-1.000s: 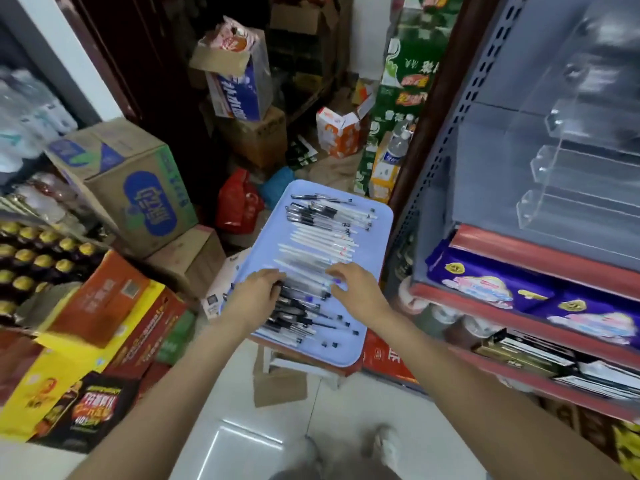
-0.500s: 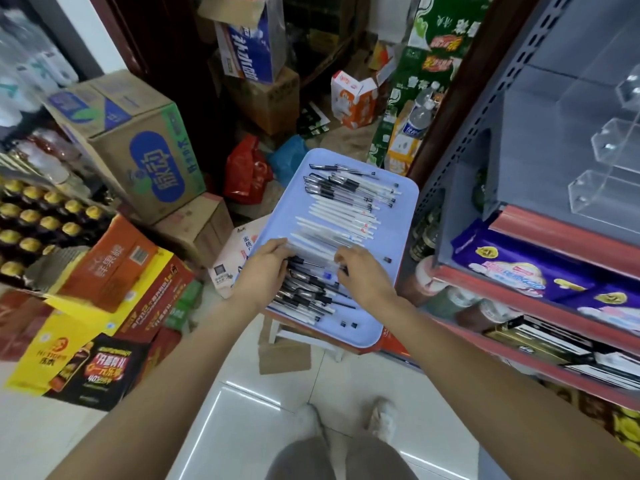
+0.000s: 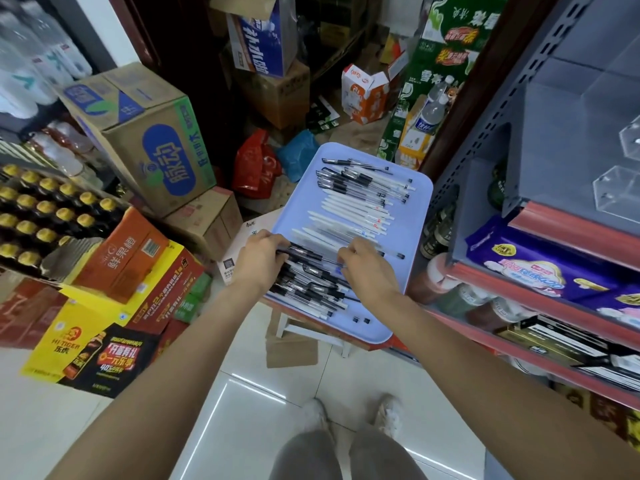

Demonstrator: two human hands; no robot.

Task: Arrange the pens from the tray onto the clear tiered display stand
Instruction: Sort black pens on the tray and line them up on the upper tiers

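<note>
— Which way do the pens (image 3: 360, 202) lie?
— Crosswise on the blue tray (image 3: 412, 237), long axes running about 10 to 4 o'clock. Black-capped clear ones sit at the far and near ends, white ones between; too many overlap to count.
— And the hands?
— Two, at the tray's near end. The left hand (image 3: 259, 261) curls its fingers onto black pens; the right hand (image 3: 367, 268) pinches one. Two loose caps (image 3: 361, 319) lie at 6 o'clock.

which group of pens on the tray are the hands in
The near heap of black-grip clear pens: left hand and right hand are in it; white pens lie untouched.
</note>
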